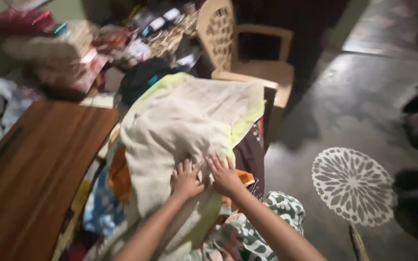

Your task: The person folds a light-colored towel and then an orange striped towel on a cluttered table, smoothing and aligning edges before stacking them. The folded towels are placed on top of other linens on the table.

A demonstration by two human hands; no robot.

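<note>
A cream cloth with a pale yellow-green border lies spread over a heap of mixed clothes. My left hand presses flat on its near part, fingers apart. Right beside it my right hand also rests flat on the cloth, fingers spread, the two hands almost touching. Neither hand grips anything. Under the cloth an orange garment and a dark maroon one stick out. A green-and-white patterned fabric lies below my right forearm.
A brown wooden board lies at the left. A beige plastic chair stands behind the heap. Bags and cluttered packages fill the back left. On the dark floor at the right lies a round white patterned mat.
</note>
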